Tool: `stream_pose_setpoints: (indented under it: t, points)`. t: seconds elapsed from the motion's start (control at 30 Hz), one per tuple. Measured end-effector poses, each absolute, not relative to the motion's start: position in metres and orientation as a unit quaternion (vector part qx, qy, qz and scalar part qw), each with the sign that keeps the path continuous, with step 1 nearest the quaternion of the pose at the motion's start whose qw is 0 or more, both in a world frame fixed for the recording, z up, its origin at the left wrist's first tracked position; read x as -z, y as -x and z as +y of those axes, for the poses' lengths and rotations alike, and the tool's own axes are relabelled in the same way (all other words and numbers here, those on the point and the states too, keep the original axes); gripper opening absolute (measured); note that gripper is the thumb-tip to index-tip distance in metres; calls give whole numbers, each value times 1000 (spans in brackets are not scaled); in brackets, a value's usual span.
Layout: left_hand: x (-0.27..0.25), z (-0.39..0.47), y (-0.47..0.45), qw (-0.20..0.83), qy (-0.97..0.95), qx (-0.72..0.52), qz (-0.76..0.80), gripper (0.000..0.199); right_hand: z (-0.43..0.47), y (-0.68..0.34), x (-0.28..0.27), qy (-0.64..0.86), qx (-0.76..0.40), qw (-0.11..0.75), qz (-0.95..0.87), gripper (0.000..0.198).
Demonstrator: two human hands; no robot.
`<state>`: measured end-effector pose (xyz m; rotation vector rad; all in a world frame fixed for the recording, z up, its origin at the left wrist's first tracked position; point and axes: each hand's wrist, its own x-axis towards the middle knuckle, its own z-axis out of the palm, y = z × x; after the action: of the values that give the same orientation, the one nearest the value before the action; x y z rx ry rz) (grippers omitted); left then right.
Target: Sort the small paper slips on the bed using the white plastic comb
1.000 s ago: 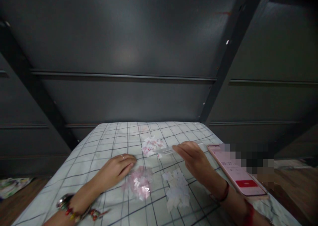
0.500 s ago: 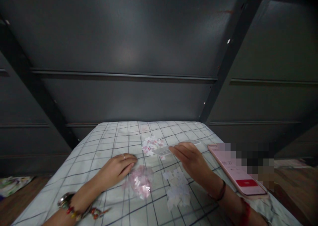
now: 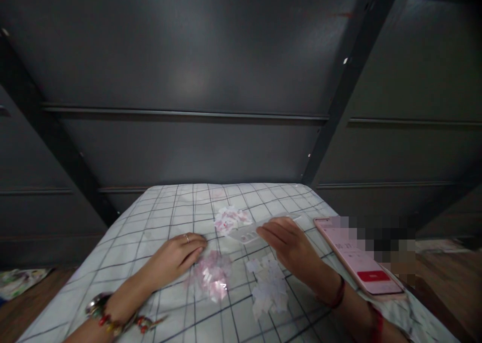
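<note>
My right hand (image 3: 288,242) grips a clear plastic strip (image 3: 246,235) between thumb and fingers. Small cut-out shapes show near the strip's left end, like a stencil ruler. That end reaches the edge of a pile of white paper scraps with pink marks (image 3: 228,220). My left hand (image 3: 179,252) lies flat on the checked cloth with nothing in it, its fingertips just above a shiny clear bag with pink contents (image 3: 213,277). Below my right hand is a second pile of plain white scraps (image 3: 269,288).
A phone in a pink case (image 3: 361,262) lies along the right edge of the white checked cloth (image 3: 169,207). Behind the table rises a dark metal panel (image 3: 196,147). A coloured packet (image 3: 20,282) is at far left on the wooden floor.
The plastic strip has turned in my right hand, so its broad face and left end show more, a little lower. My left hand stays in place.
</note>
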<state>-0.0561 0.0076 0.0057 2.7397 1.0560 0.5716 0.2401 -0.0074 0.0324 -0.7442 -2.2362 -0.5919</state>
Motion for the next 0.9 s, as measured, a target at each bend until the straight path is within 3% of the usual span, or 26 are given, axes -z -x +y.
stream_pose_setpoints:
  t: [0.27, 0.77, 0.9]
  points:
    - [-7, 8, 55, 73, -912, -204, 348, 24, -7, -251, -36, 298, 225, 392, -841, 44]
    - [-5, 9, 56, 78, -913, -210, 341, 23, -4, -263, -39, 336, 153, 353, -859, 42]
    - [-4, 10, 56, 80, -914, -211, 338, 22, 0, -267, -36, 331, 115, 379, -856, 40]
